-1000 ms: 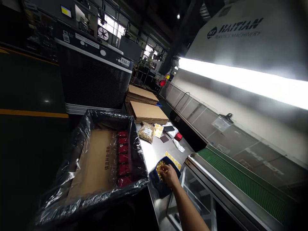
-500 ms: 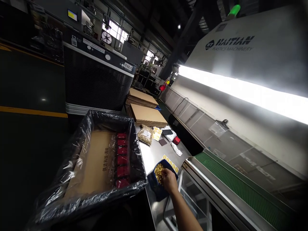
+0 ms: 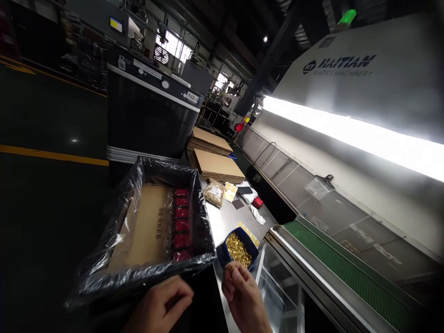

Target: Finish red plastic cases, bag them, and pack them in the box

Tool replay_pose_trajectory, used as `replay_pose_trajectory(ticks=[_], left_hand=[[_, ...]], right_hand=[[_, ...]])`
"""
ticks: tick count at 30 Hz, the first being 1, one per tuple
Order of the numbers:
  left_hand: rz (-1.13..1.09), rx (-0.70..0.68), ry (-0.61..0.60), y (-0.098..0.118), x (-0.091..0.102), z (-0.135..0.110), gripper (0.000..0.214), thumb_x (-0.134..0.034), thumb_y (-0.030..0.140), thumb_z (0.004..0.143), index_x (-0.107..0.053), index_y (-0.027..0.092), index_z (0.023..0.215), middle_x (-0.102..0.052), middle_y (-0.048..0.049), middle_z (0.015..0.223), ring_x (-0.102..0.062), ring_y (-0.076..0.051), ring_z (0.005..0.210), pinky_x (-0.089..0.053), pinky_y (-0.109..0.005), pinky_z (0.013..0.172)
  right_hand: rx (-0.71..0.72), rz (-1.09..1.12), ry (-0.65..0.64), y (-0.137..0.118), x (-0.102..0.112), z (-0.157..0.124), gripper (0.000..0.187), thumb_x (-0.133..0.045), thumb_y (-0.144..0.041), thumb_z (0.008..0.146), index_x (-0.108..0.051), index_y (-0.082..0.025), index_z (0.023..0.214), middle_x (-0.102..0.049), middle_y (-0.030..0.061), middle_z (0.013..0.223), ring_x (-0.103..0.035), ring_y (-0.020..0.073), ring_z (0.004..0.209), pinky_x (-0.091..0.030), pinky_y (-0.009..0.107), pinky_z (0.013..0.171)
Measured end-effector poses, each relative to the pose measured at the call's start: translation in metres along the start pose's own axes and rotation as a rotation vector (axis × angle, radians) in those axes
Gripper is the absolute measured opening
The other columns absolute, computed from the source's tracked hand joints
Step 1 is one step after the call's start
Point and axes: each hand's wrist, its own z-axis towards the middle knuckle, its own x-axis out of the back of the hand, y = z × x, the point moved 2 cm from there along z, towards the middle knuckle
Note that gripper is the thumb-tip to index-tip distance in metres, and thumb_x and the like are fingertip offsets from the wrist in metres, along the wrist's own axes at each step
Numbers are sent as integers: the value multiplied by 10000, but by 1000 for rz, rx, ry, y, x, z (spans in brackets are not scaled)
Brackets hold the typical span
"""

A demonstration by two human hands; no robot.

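Note:
A small blue bin (image 3: 222,254) full of tiny brass parts (image 3: 238,250) sits on the steel table (image 3: 225,219). My right hand (image 3: 243,291) is just in front of the bin, fingers pinched on a few brass parts. My left hand (image 3: 163,303) hovers at the bottom, below the near edge of a plastic-lined cardboard box (image 3: 152,229); its fingers are curled and I cannot see anything in them. A row of red pieces (image 3: 181,222) lies along the box's right inner side.
A bag of brass parts (image 3: 214,193), yellow label sheets (image 3: 250,232), a phone and small items lie further along the table. Flat cardboard stacks (image 3: 217,164) sit behind. A green conveyor belt (image 3: 340,263) runs on the right, beside a moulding machine. A black cooler unit (image 3: 149,115) stands behind the box.
My right hand has drawn back out of the blue bin toward me with brass parts pinched in it. My left hand has come into view at the bottom.

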Motion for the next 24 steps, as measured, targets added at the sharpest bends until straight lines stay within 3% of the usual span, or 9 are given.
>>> replay_pose_trajectory(ticks=[2, 4, 6, 12, 17, 24], left_hand=[[-7, -187, 8, 24, -9, 15, 143, -564, 394, 911, -678, 310, 932, -658, -13, 851, -622, -189, 771, -503, -309, 710], [-45, -342, -58, 45, -18, 22, 155, -588, 313, 912, -682, 327, 1034, -656, -12, 905, -618, -171, 823, -491, -281, 738], [-84, -403, -135, 59, -27, 20, 185, -593, 233, 908, -697, 324, 1032, -647, -14, 920, -617, -159, 851, -485, -264, 765], [-188, -361, -194, 68, -43, -5, 88, -624, 173, 858, -687, 198, 802, -607, -27, 806, -583, -148, 743, -449, -253, 681], [-429, -175, -205, 75, -52, -28, 60, -644, 205, 828, -598, 171, 812, -580, -14, 800, -545, -142, 744, -446, -245, 695], [-607, -31, -272, 84, -70, -56, 178, -684, 328, 854, -620, 165, 887, -584, -2, 746, -526, -119, 689, -442, -215, 641]], right_hand=[[-34, 19, -40, 6, -10, -21, 244, -773, -375, 769, -672, -163, 835, -493, -19, 653, -328, 43, 485, -267, 180, 431], [-61, 11, -59, 13, -13, -39, 264, -767, -408, 771, -671, -166, 815, -487, -26, 602, -310, 43, 441, -260, 185, 401], [-61, -2, -41, 19, -10, -54, 286, -767, -432, 767, -672, -164, 799, -489, -28, 575, -308, 42, 417, -260, 187, 385], [-13, 22, 126, 22, -6, -97, 282, -814, -403, 721, -697, -150, 760, -544, -10, 589, -367, 28, 416, -278, 163, 382], [74, 208, 278, 22, -14, -124, 315, -837, -426, 683, -713, -150, 767, -537, -14, 623, -371, 22, 458, -309, 143, 396], [136, 212, 194, 24, -4, -151, 253, -829, -323, 714, -743, -186, 908, -610, 25, 703, -478, 67, 539, -391, 184, 458]])
